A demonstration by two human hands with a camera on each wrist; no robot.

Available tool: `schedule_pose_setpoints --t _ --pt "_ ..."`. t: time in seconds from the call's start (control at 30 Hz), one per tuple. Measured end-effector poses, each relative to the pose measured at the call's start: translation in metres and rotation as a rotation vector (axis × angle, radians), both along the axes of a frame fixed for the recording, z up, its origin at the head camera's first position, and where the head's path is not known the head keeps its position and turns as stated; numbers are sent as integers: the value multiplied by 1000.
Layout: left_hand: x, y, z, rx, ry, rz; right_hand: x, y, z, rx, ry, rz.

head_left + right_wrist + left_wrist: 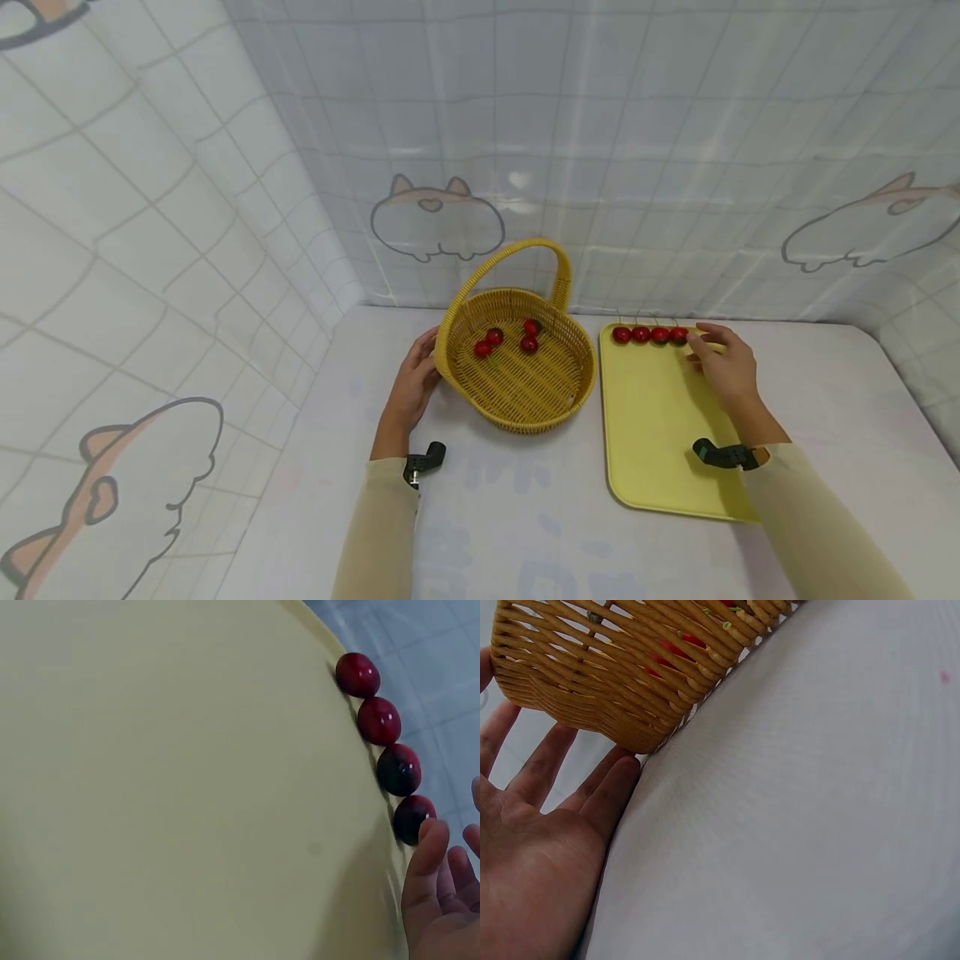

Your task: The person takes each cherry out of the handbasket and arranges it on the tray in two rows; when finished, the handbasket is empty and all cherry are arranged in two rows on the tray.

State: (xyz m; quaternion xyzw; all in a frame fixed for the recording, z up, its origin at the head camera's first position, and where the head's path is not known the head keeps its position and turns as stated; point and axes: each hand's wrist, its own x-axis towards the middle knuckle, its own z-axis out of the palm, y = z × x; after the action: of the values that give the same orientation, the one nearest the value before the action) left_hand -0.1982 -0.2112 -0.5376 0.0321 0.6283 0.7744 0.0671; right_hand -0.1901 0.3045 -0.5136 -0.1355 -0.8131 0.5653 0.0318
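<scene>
A yellow wicker basket [517, 425] with a tall arched handle stands in the middle, and several red cherries [529, 343] lie inside it. My left hand [414, 385] rests at the basket's left side; in the left wrist view its spread fingers [544, 761] reach to the woven wall. To the right, several cherries [641, 334] form a row along the far edge of a yellow tray [652, 425]. My right hand [729, 367] is at the right end of that row. In the right wrist view its thumb overlaps the last cherry [411, 817], and the other fingers stand apart from it.
A white cloth [510, 525] covers the table under basket and tray. Close behind them rises a tiled-pattern wall covering [637, 167] with cartoon animals, and another such wall [150, 250] runs along the left side.
</scene>
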Motion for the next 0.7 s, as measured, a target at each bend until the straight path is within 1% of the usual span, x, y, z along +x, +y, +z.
schedule_pose_setpoints --t 0.13,0.23,0.4,0.53,0.7 --pt "-1 0 -3 -2 0 4 3 -4 3 -2 4 -11" --pt "-1 -1 -4 -5 0 3 4 -8 8 -11 29 11" --pt "-2 -1 -3 2 13 1 3 -16 22 -31 86 116" --pt "-2 0 -3 8 17 0 1 -27 35 -39 93 200" --pt "-2 0 -3 6 5 0 -3 -44 48 -14 97 280"
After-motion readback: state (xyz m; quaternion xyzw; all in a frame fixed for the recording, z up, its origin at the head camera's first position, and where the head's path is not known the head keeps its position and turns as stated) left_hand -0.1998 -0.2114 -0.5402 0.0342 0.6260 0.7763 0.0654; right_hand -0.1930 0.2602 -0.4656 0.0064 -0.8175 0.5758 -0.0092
